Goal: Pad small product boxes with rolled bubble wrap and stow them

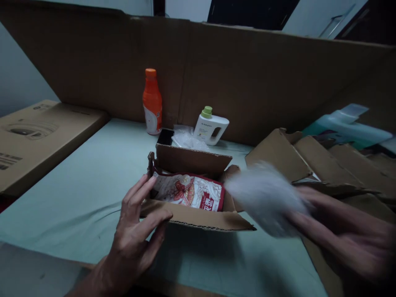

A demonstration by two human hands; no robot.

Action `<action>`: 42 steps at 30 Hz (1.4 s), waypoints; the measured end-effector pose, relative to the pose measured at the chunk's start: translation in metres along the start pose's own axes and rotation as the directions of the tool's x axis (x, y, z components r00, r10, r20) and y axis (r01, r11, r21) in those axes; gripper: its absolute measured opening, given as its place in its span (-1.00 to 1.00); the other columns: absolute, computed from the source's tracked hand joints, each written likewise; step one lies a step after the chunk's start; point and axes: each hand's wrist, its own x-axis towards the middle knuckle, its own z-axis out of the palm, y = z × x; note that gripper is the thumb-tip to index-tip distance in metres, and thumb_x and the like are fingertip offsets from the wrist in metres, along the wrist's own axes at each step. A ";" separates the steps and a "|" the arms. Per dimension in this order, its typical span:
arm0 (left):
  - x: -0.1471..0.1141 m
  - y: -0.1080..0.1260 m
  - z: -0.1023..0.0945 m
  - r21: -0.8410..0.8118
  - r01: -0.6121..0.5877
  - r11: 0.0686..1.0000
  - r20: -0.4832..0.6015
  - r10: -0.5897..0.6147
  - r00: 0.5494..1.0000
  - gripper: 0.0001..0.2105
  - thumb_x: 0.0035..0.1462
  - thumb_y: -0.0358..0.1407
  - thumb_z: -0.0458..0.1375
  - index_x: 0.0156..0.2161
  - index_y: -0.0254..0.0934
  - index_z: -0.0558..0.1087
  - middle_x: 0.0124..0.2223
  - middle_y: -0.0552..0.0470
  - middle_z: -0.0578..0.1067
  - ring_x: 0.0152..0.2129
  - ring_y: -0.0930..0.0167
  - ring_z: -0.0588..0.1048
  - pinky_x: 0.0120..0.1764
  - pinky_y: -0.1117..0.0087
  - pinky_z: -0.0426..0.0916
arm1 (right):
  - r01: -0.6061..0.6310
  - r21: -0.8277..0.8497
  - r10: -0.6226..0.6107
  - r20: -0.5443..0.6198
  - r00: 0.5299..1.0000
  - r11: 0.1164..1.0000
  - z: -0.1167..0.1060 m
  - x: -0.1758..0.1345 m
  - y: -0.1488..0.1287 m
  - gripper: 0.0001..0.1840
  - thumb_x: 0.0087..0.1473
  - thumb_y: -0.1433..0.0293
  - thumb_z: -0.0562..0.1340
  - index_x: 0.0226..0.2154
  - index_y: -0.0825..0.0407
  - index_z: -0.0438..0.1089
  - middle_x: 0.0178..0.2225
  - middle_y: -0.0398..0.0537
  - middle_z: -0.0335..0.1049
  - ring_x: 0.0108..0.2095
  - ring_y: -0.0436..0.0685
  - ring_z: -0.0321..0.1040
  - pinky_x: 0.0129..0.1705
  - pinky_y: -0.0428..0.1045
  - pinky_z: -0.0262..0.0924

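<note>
An open cardboard box (198,216) sits in front of me with its flaps spread. Inside lies a red and white printed food pouch (188,192) with a bow picture on it. At the box's front left corner is my left hand (133,231), its fingers on the left side and its thumb on the front flap, gripping that corner. My right hand (334,235), smeared by motion, holds a translucent, whitish wad of bubble wrap (267,198) just right of the box. The wad is blurred too.
Behind the box stand an orange bottle (152,103), a white jug with a green cap (212,128) and more bubble wrap (188,138). Cardboard boxes (312,161) and a teal bottle (346,126) are at right. A flat carton (46,136) lies left; a cardboard wall (216,78) closes the back.
</note>
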 end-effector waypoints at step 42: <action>-0.006 -0.040 0.062 -0.542 0.645 0.539 0.287 -0.603 0.745 -0.38 0.12 -0.13 0.25 0.25 -0.17 0.20 0.23 -0.17 0.38 0.17 0.15 0.40 0.18 0.10 0.36 | -0.241 0.134 0.229 0.099 0.968 0.961 0.094 -0.027 0.046 -0.63 0.12 0.25 0.17 -0.04 0.04 0.38 -0.16 0.04 0.51 -0.23 0.17 0.42 -0.20 0.04 0.34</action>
